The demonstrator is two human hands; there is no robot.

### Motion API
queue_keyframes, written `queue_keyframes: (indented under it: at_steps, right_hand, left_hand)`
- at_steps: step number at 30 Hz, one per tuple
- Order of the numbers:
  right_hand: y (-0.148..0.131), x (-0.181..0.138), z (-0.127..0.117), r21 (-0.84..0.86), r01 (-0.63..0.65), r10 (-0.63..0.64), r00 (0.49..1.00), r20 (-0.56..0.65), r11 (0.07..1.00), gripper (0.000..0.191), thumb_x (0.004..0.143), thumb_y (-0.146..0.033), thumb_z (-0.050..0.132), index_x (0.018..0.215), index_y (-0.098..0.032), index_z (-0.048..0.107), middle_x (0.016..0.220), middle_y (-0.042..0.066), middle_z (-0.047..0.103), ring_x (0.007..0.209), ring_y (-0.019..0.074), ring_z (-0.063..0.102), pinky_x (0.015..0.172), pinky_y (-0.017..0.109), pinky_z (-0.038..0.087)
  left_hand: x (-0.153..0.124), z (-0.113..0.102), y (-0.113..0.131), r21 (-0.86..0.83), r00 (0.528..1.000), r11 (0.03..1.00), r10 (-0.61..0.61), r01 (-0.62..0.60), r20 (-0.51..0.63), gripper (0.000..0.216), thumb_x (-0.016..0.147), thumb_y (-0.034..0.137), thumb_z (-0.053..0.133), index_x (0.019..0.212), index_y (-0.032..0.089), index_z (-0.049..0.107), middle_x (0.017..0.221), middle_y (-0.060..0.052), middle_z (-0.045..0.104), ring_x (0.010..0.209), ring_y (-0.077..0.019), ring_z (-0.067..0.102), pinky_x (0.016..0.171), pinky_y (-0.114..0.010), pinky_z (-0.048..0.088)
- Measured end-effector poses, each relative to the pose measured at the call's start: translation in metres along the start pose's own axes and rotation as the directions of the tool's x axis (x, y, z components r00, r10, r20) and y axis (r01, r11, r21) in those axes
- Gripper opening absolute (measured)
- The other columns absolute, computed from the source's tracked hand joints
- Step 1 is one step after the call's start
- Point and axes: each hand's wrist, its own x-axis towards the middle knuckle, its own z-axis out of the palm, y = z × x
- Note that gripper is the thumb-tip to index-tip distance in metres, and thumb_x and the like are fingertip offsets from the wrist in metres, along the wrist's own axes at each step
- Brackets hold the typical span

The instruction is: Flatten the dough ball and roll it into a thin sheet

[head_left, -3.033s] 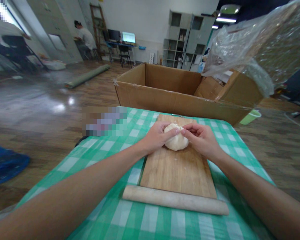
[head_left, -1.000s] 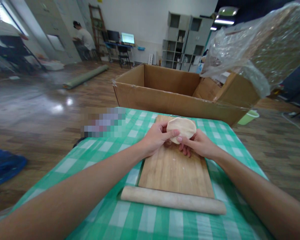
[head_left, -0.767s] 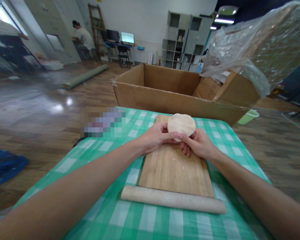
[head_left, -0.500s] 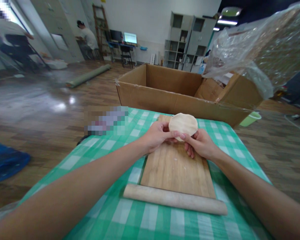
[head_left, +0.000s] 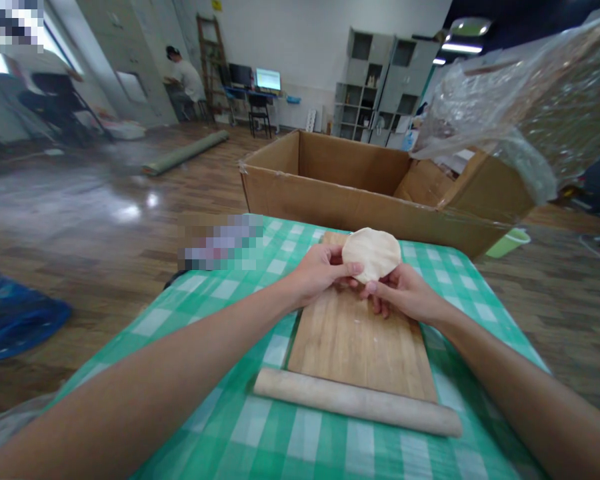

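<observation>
A flat round piece of pale dough point(head_left: 372, 253) is held up on edge above the far end of a wooden cutting board point(head_left: 360, 340). My left hand point(head_left: 320, 270) pinches its lower left rim with thumb and fingers. My right hand point(head_left: 403, 297) grips its lower right rim from below, fingers curled under it. A wooden rolling pin point(head_left: 357, 401) lies across the near edge of the board, touched by neither hand.
The board rests on a table with a green and white checked cloth point(head_left: 220, 293). A large open cardboard box point(head_left: 380, 187) stands just beyond the table. Crinkled clear plastic point(head_left: 520, 100) hangs at the upper right. A person point(head_left: 185, 77) sits far back by desks.
Three seconds ago the dough was a thick ball pressed on the board under both hands. Both hands have since lifted it as a flattened disc, which has barely moved over the last second.
</observation>
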Motion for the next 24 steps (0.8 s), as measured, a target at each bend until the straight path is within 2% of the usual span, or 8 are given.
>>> queue_keyframes:
  at_steps: [5, 10, 15, 19, 21, 24]
  right_hand:
    - [0.0026, -0.0002, 0.0011, -0.031, 0.008, -0.01, 0.999, -0.048, 0.999, 0.053, 0.092, -0.064, 0.071, 0.07, -0.016, 0.074, 0.054, 0.004, 0.068, 0.043, 0.0132, 0.063, 0.041, 0.022, 0.051]
    - [0.0054, -0.0012, 0.002, -0.027, -0.036, 0.034, 0.996, -0.088, 0.999, 0.053, 0.091, -0.062, 0.073, 0.065, -0.016, 0.072, 0.051, 0.005, 0.068, 0.038, 0.0132, 0.061, 0.037, 0.022, 0.048]
    - [0.0048, -0.0014, 0.0019, -0.025, -0.021, 0.02, 0.999, -0.049, 0.999, 0.058, 0.094, -0.065, 0.068, 0.065, -0.015, 0.071, 0.052, 0.006, 0.069, 0.039, 0.0127, 0.062, 0.037, 0.021, 0.048]
    - [0.004, 0.0008, 0.0007, 0.054, -0.002, 0.003, 1.0, -0.025, 0.999, 0.053, 0.091, -0.067, 0.071, 0.08, -0.015, 0.072, 0.055, 0.003, 0.07, 0.041, 0.0138, 0.064, 0.038, 0.021, 0.051]
    - [0.0048, 0.002, 0.0005, 0.096, -0.005, 0.01, 0.999, -0.051, 0.995, 0.054, 0.092, -0.069, 0.069, 0.085, -0.015, 0.071, 0.056, 0.003, 0.07, 0.042, 0.0146, 0.065, 0.039, 0.022, 0.053]
    - [0.0069, 0.0033, 0.0011, 0.12, -0.002, 0.016, 0.993, -0.115, 0.993, 0.056, 0.094, -0.069, 0.066, 0.079, -0.015, 0.069, 0.054, 0.004, 0.069, 0.04, 0.0145, 0.064, 0.039, 0.023, 0.053]
  left_hand:
    - [-0.0015, 0.0025, 0.0038, 0.012, 1.0, 1.0, 0.029, -0.029, 0.003, 0.043, 0.069, 0.035, 0.097, 0.098, 0.012, 0.076, 0.089, -0.006, 0.077, 0.073, -0.013, 0.068, 0.07, -0.026, 0.053]
    - [-0.0027, 0.0008, 0.0068, 0.056, 0.998, 0.998, 0.018, -0.022, 0.063, 0.052, 0.067, 0.031, 0.098, 0.11, 0.013, 0.075, 0.104, -0.01, 0.079, 0.088, -0.0174, 0.072, 0.08, -0.03, 0.056]
    - [-0.0012, -0.0007, 0.0027, 0.037, 1.0, 0.999, 0.006, -0.006, 0.009, 0.051, 0.065, 0.032, 0.099, 0.105, 0.012, 0.074, 0.089, -0.006, 0.078, 0.073, -0.014, 0.069, 0.069, -0.027, 0.055]
    - [-0.0008, -0.0003, 0.0021, 0.0, 0.999, 1.0, 0.022, -0.022, -0.048, 0.053, 0.063, 0.034, 0.1, 0.102, 0.011, 0.073, 0.087, -0.007, 0.077, 0.066, -0.0118, 0.067, 0.061, -0.024, 0.052]
    - [-0.0014, 0.0007, 0.0037, -0.002, 0.997, 1.0, 0.027, -0.027, -0.069, 0.053, 0.063, 0.035, 0.1, 0.1, 0.01, 0.072, 0.084, -0.006, 0.077, 0.062, -0.0102, 0.064, 0.057, -0.022, 0.05]
    - [-0.0027, 0.003, 0.0061, 0.018, 0.997, 1.0, 0.023, -0.022, -0.077, 0.053, 0.062, 0.037, 0.101, 0.097, 0.009, 0.071, 0.081, -0.006, 0.076, 0.059, -0.0094, 0.063, 0.052, -0.02, 0.047]
